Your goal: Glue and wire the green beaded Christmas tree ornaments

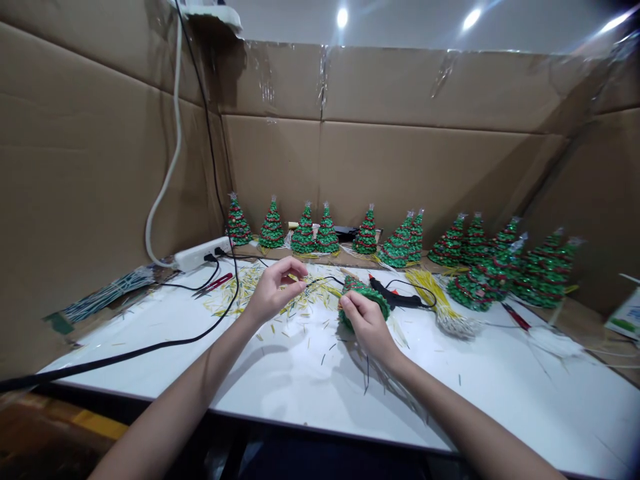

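Observation:
My right hand (367,323) is closed around a small green Christmas tree (355,287), which lies tilted over the table with its base toward the right. Thin wires hang below that hand. To its left, my left hand (278,288) hovers above the table with curved fingers; a gap shows between thumb and fingertips, and I see nothing in it. Beneath it are scattered yellow and green wire clippings (280,310). Just behind the held tree, a black glue gun (400,298) with an orange tip lies on the table.
Several finished trees (327,230) line the cardboard back wall (400,153), more crowding the right (470,287). A yellow wire bundle (425,287) lies right of the glue gun. Red-handled pliers (217,283), a power strip (200,255) and a black cable (165,345) occupy the left.

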The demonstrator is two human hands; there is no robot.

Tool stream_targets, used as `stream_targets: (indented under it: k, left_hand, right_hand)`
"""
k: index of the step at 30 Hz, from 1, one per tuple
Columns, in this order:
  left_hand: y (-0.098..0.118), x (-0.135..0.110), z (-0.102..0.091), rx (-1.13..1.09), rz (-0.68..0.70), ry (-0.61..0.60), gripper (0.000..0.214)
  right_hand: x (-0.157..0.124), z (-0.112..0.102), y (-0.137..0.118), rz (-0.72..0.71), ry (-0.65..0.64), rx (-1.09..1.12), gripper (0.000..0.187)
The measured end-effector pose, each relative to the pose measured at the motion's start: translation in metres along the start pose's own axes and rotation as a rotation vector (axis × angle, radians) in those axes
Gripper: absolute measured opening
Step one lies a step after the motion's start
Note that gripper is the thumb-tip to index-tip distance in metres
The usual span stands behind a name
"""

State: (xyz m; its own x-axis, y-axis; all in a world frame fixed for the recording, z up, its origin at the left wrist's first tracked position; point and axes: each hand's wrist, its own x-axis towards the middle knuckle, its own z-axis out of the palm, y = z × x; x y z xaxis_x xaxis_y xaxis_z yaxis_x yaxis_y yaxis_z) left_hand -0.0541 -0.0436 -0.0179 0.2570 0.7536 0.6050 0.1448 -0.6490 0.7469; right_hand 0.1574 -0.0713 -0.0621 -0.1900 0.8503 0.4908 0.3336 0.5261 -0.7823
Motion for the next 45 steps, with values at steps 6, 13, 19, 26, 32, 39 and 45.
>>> stream_targets:
  k: [6, 13, 19, 26, 32, 39, 45]
  left_hand:
    - [-0.003, 0.001, 0.003, 0.185, -0.011, 0.014, 0.018]
    - [-0.004, 0.003, -0.002, 0.220, -0.025, -0.049, 0.024]
    - [-0.008, 0.005, -0.002, 0.169, -0.052, -0.007, 0.026]
    - [-0.013, 0.006, 0.004, 0.159, -0.080, 0.072, 0.025]
    - [-0.013, 0.007, 0.007, 0.176, -0.066, 0.099, 0.026]
    - [-0.012, 0.007, 0.008, 0.217, -0.063, 0.124, 0.027]
    - [-0.014, 0.010, 0.005, 0.251, -0.048, 0.160, 0.026]
  right_hand:
    - [0.000, -0.001, 0.003, 0.027, -0.002, 0.070, 0.033]
    - [0.001, -0.001, 0.002, 0.018, -0.005, 0.081, 0.034]
    - [0.003, 0.002, 0.004, 0.005, -0.036, 0.076, 0.036]
    - [0.002, 0.005, 0.004, -0.001, -0.018, 0.072, 0.037]
    - [0.003, 0.007, 0.006, -0.023, -0.005, 0.077, 0.037]
    - [0.004, 0.008, 0.006, -0.027, -0.006, 0.089, 0.036]
    - [0.006, 0.008, 0.007, -0.029, -0.011, 0.102, 0.037]
